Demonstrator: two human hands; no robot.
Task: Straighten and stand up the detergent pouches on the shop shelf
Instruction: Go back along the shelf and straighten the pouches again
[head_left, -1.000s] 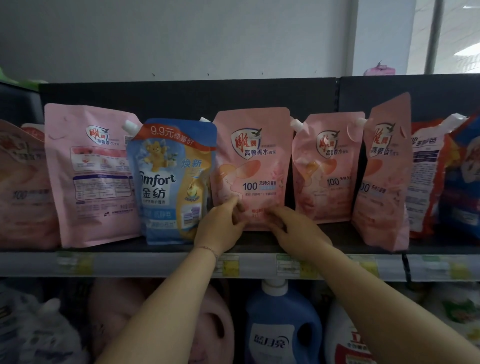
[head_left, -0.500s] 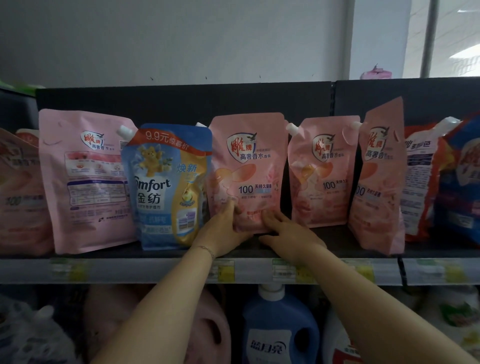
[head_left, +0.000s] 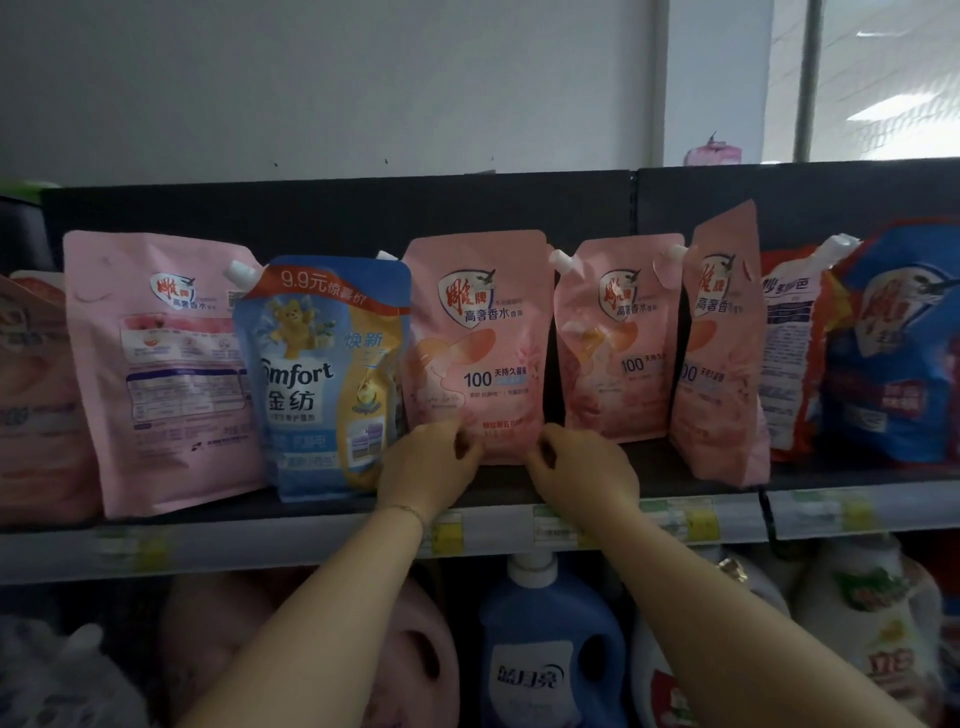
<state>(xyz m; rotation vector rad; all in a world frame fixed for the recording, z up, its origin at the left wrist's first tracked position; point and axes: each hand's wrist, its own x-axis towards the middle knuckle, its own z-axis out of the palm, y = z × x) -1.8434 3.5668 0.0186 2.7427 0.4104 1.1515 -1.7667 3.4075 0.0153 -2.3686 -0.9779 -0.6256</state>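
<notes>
A pink detergent pouch (head_left: 478, 332) stands upright in the middle of the dark shelf (head_left: 519, 480). My left hand (head_left: 423, 470) pinches its lower left corner and my right hand (head_left: 584, 470) pinches its lower right corner. To its left stands a blue Comfort pouch (head_left: 322, 374), then a pink pouch (head_left: 161, 364) turned back to front. On the right a smaller pink pouch (head_left: 618, 338) stands further back, and another pink pouch (head_left: 722, 343) is turned edge-on and leans.
Red and blue pouches (head_left: 893, 343) fill the shelf's right end, and a pink one (head_left: 31, 395) sits at the far left. Price labels (head_left: 447, 530) line the shelf rail. Below stand a blue bottle (head_left: 550, 649), a pink jug (head_left: 410, 654) and white bottles (head_left: 872, 623).
Both hands have slid apart from the pouch's lower middle to its bottom corners. The pouch now stands straighter. The camera has tilted slightly upward.
</notes>
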